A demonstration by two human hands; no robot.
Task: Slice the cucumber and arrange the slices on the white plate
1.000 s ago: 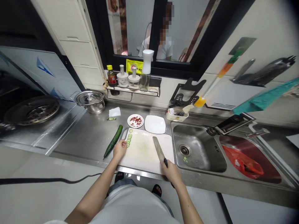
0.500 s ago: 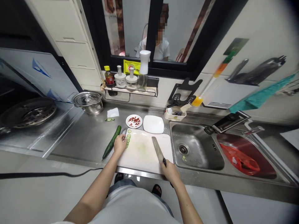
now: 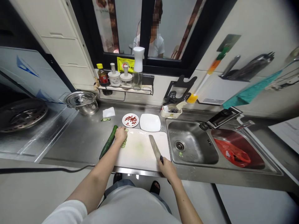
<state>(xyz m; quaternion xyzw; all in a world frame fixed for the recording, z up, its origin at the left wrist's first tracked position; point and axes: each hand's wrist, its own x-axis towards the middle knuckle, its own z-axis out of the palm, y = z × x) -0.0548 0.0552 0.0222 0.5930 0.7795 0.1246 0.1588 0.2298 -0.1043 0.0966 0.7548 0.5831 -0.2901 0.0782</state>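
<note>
My right hand (image 3: pixel 168 169) grips a kitchen knife (image 3: pixel 154 147) by its dark handle. The blade lies over the right part of the white cutting board (image 3: pixel 142 158) and points away from me. Over the board's far left corner is my left hand (image 3: pixel 120 134), fingers curled together. It is right beside a row of thin cucumber slices (image 3: pixel 124 143) and covers some of them. Whether its fingertips hold a slice is hidden. A long green cucumber (image 3: pixel 107 143) lies on the steel counter just left of the board, partly behind my left forearm.
Behind the board stand a plate of red pieces (image 3: pixel 130 120) and a white square plate (image 3: pixel 150 122). To the right is a steel sink (image 3: pixel 193 146), with a red bag (image 3: pixel 232 152) in the second basin. A lidded pot (image 3: pixel 81 102) stands back left. A person (image 3: pixel 157 45) shows through the window.
My left hand has moved farther up along the row of slices, toward the board's far left corner. My right hand still holds the knife over the board. The whole view has shifted slightly.
</note>
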